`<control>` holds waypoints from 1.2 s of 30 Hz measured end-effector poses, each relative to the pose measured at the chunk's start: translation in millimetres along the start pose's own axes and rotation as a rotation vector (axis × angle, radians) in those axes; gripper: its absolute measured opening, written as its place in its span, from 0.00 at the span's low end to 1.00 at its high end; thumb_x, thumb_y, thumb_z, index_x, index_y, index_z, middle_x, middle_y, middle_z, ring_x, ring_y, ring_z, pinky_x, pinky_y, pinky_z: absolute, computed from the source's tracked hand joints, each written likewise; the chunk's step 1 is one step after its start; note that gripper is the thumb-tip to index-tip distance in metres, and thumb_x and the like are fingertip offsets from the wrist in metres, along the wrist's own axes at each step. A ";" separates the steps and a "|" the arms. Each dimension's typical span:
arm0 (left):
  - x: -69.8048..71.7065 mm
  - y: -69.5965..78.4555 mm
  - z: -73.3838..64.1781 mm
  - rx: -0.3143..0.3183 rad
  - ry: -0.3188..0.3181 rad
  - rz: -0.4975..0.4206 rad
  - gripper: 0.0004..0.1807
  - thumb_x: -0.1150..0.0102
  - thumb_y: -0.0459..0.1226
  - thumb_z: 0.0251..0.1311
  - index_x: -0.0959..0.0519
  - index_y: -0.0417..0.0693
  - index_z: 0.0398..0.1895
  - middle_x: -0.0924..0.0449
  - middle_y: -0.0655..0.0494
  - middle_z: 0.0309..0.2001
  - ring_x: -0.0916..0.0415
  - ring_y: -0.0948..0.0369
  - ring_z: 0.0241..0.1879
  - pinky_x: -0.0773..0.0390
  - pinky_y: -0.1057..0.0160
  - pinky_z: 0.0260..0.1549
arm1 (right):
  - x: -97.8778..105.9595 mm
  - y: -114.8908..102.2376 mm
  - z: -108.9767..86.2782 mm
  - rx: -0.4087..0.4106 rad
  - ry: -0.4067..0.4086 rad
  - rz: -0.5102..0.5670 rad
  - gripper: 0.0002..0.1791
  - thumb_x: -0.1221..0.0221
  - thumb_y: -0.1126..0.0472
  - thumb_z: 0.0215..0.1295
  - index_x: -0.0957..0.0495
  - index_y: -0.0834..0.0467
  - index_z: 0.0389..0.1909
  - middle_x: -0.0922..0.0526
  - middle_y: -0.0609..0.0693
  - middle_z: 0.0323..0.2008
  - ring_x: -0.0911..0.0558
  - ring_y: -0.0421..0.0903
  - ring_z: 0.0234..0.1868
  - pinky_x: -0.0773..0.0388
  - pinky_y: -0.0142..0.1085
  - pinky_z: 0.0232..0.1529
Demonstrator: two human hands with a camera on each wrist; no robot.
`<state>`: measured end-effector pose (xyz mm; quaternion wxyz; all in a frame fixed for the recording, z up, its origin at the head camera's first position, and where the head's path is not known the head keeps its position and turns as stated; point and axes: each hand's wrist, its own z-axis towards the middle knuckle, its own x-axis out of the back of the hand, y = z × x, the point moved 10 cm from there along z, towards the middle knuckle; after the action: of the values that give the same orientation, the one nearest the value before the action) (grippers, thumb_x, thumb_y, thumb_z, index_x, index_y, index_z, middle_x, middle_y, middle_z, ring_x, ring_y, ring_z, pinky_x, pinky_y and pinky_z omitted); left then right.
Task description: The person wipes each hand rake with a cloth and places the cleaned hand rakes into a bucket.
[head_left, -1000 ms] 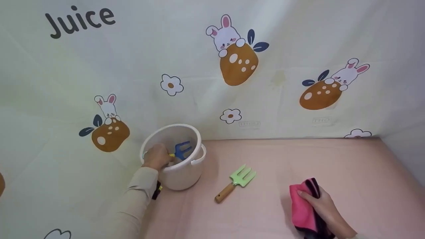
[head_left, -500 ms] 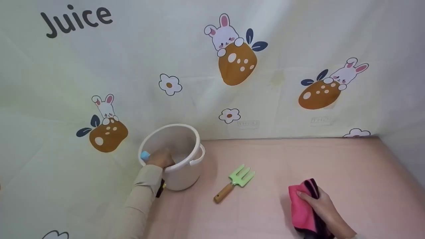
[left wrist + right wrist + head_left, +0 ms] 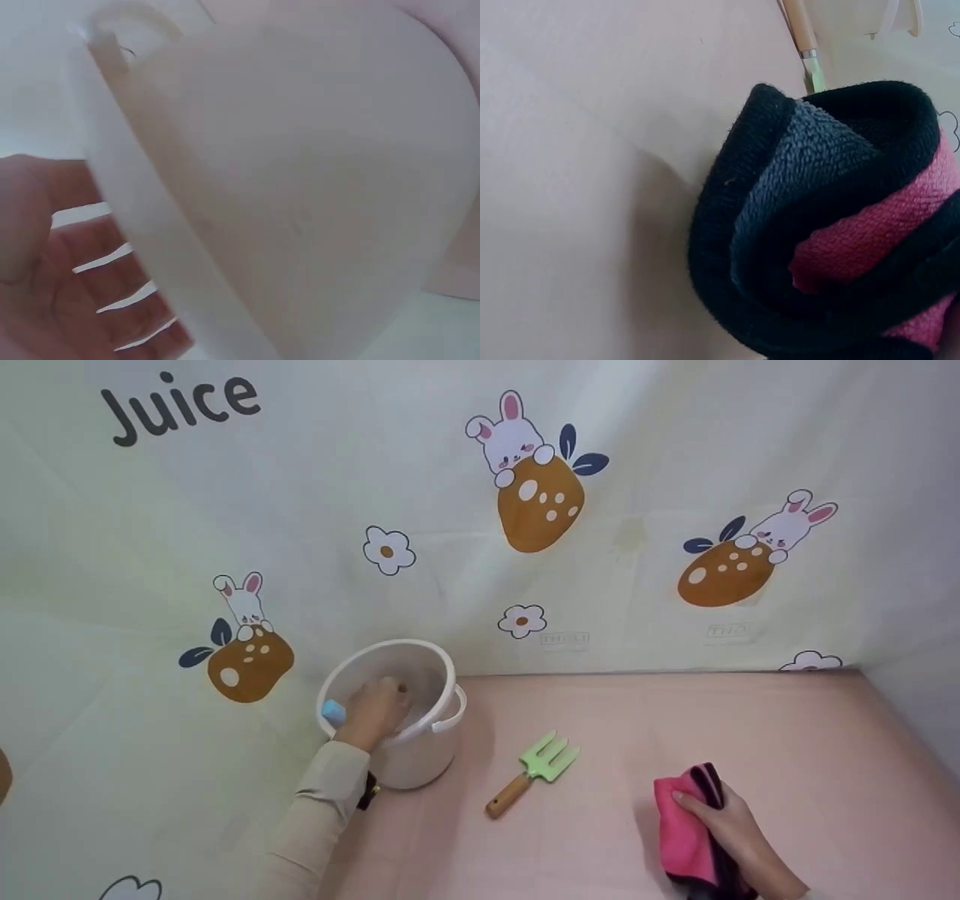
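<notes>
A white bucket (image 3: pixel 412 757) stands at the left, against the patterned cloth. My left hand (image 3: pixel 377 709) reaches over its near rim into it; in the left wrist view the fingers (image 3: pixel 112 277) look extended and slightly spread, partly hidden behind the rim. A light blue handle end (image 3: pixel 333 712) shows at the left inside edge. Something small and brown (image 3: pixel 403 688) is by the fingertips, too unclear to name. On the right, my right hand (image 3: pixel 731 825) grips a folded pink cloth (image 3: pixel 684 832) with black edging; its grey inner side shows in the right wrist view.
Between the hands, a green hand fork (image 3: pixel 532 771) with a wooden handle lies on the pink tabletop (image 3: pixel 600 840). The bucket's white handle (image 3: pixel 452 712) hangs at its right side. A cloth backdrop (image 3: pixel 442 472) printed with rabbits rises behind the table.
A blue fork held in my left hand has gone out of sight inside the bucket, and a light blue end shows at the rim. That hand has moved slightly right. My right hand stays put.
</notes>
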<state>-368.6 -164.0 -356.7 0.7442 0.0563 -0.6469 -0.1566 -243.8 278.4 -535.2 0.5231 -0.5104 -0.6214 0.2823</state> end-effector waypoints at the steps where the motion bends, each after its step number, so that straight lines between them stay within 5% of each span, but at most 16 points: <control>1: 5.1 8.8 -2.4 -0.033 0.058 -0.003 0.11 0.49 0.35 0.60 0.24 0.41 0.21 0.25 0.50 0.21 0.27 0.55 0.23 0.27 0.55 0.24 | -0.5 -0.4 0.1 0.003 -0.002 0.000 0.39 0.42 0.46 0.61 0.44 0.66 0.63 0.24 0.59 0.44 0.25 0.43 0.36 0.28 0.34 0.35; 5: 17.8 44.9 -18.3 -0.171 0.256 -0.026 0.07 0.45 0.35 0.59 0.20 0.41 0.34 0.18 0.47 0.34 0.22 0.48 0.37 0.23 0.52 0.37 | -2.7 -1.2 0.5 0.005 -0.007 -0.007 0.39 0.43 0.45 0.61 0.44 0.66 0.63 0.24 0.58 0.44 0.25 0.42 0.36 0.28 0.34 0.35; 9: 15.6 80.7 -39.8 -0.326 0.397 -0.056 0.04 0.43 0.34 0.58 0.21 0.44 0.35 0.20 0.52 0.34 0.26 0.55 0.37 0.24 0.58 0.37 | -3.6 -2.7 -0.7 0.016 -0.006 -0.008 0.38 0.43 0.45 0.62 0.44 0.65 0.63 0.25 0.58 0.45 0.26 0.41 0.37 0.29 0.33 0.36; 12: 0.9 103.3 -55.4 -0.431 0.437 -0.053 0.04 0.43 0.33 0.58 0.22 0.46 0.36 0.21 0.55 0.34 0.26 0.60 0.36 0.23 0.64 0.36 | -4.0 -3.4 -2.1 0.020 -0.002 0.003 0.37 0.43 0.46 0.62 0.43 0.66 0.63 0.25 0.57 0.44 0.26 0.40 0.37 0.29 0.33 0.36; 16: -35.7 118.6 -69.7 -0.492 0.400 -0.034 0.06 0.42 0.33 0.57 0.23 0.48 0.38 0.22 0.57 0.34 0.26 0.63 0.35 0.24 0.69 0.32 | -4.9 -3.3 -2.7 0.021 0.003 0.014 0.36 0.42 0.47 0.62 0.42 0.66 0.62 0.24 0.56 0.44 0.26 0.40 0.36 0.29 0.33 0.36; 20: -82.2 114.5 -70.4 -0.425 0.270 -0.049 0.06 0.40 0.34 0.55 0.24 0.48 0.36 0.23 0.58 0.31 0.27 0.62 0.32 0.27 0.69 0.29 | -5.3 -2.4 -2.7 0.022 0.004 0.015 0.36 0.43 0.48 0.62 0.43 0.66 0.62 0.24 0.57 0.44 0.26 0.40 0.36 0.29 0.33 0.36; 27: -163.6 86.0 -58.8 -0.103 -0.076 -0.187 0.17 0.40 0.45 0.57 0.25 0.41 0.40 0.25 0.53 0.33 0.30 0.58 0.35 0.28 0.61 0.33 | -4.6 -3.6 -3.1 0.022 -0.002 -0.005 0.38 0.43 0.45 0.61 0.43 0.66 0.62 0.25 0.59 0.45 0.26 0.41 0.37 0.28 0.33 0.36; 36: -201.1 77.8 -54.8 -0.034 -0.114 -0.104 0.21 0.34 0.48 0.50 0.28 0.43 0.39 0.33 0.54 0.32 0.37 0.60 0.31 0.35 0.62 0.30 | -4.8 -2.6 -2.4 0.021 -0.003 0.014 0.36 0.42 0.47 0.61 0.42 0.66 0.61 0.24 0.56 0.42 0.26 0.41 0.36 0.28 0.33 0.36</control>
<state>-325.3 -35.5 -533.1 0.6979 0.0682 -0.6816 -0.2091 -242.8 272.7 -534.0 0.5256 -0.5089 -0.6156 0.2930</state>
